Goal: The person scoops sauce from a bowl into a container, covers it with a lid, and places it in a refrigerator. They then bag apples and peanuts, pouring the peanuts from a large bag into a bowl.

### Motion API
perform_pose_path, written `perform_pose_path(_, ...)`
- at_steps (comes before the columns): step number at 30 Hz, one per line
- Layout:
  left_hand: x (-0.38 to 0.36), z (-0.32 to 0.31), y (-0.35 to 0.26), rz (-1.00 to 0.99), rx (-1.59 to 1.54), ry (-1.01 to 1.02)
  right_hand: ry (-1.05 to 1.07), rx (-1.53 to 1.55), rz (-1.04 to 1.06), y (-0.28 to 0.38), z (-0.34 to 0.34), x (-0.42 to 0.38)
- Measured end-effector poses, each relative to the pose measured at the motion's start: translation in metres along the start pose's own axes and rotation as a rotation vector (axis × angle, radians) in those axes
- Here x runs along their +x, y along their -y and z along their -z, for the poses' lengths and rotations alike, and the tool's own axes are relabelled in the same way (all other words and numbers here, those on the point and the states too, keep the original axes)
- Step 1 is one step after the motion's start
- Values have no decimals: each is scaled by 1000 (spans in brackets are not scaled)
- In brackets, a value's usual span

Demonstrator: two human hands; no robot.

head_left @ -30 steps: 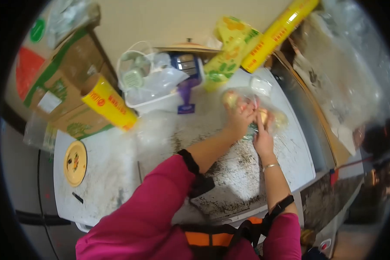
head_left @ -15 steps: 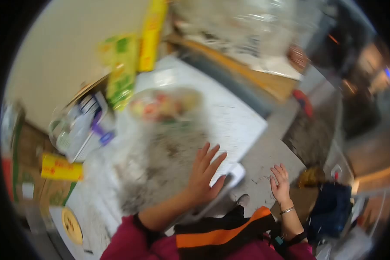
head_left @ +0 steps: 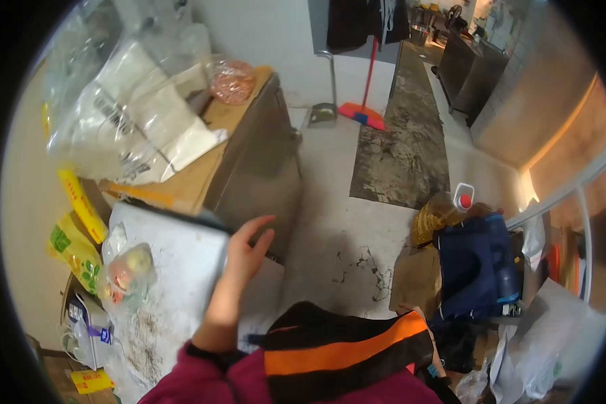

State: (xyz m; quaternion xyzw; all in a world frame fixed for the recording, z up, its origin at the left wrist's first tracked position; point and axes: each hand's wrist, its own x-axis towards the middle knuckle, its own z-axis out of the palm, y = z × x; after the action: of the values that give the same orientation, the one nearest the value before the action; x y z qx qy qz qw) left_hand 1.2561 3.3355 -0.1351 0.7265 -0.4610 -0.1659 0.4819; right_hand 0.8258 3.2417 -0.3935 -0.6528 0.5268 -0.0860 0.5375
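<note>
Wrapped tray of fruit (head_left: 128,273) on the white worktop (head_left: 182,269), near left: light, film slippery and easily torn, best taken by the tray's edges. Left hand (head_left: 244,252) just right of it, fingers spread, holding nothing. Right hand out of sight. Bagged goods (head_left: 128,121) farther left.

No lettering can be made out. Dark printed blocks, seemingly barcode labels, mark the clear plastic bags (head_left: 124,114) heaped on the wooden counter (head_left: 195,178), and red print marks a yellow roll (head_left: 81,202) off the white table's (head_left: 182,269) far edge, both illegible.
</note>
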Motion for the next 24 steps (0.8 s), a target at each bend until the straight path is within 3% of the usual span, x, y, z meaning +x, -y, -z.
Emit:
perform_pose_path(2, 28, -8, -3, 69, -117, 6, -15, -97, 99, 32, 13, 24)
perform_pose_path(3, 43, -12, -16, 41, -109, 10, -6, -49, -6, 69, 22, 34)
perform_pose_path(4, 61, -16, -20, -122, -2, -14, -52, -133, 148, 68, 27, 57)
perform_pose_path(9, 163, -50, -3, -157, -9, -163, -4, -73, 309, 92, 76, 181)
perform_pose_path(11, 212, -55, 14, -170, 4, -249, 5, -310, 348, 139, 114, 209)
perform_pose_path(12, 241, -55, 27, -180, -70, -389, 24, -321, 377, 161, 129, 225)
perform_pose_path(14, 295, -42, 30, -195, -155, -774, 17, -247, 124, 183, 159, 246)
perform_pose_path(15, 317, -20, 37, -261, -95, -849, 41, -270, 142, 174, 171, 264)
perform_pose_path(17, 361, 11, 61, -241, -87, -1155, -133, -101, 223, 139, 192, 295)
perform_pose_path(18, 378, 23, 63, -181, 11, -1301, -93, -110, 232, 129, 200, 311)
perform_pose_path(19, 392, 34, 64, -122, 115, -1441, -120, -89, 143, 121, 206, 325)
perform_pose_path(20, 402, 44, 72, -112, 147, -1458, -154, -68, 52, 101, 215, 335)
perform_pose_path(21, 411, 54, 84, 62, 400, -1551, -116, -89, 134, -33, 225, 381)
perform_pose_path(23, 429, 62, 92, 367, 772, -1674, -123, -138, -19, -8, 247, 401)
perform_pose_path(24, 436, 60, 77, 376, 785, -1685, -103, -150, -54, -1, 257, 419)
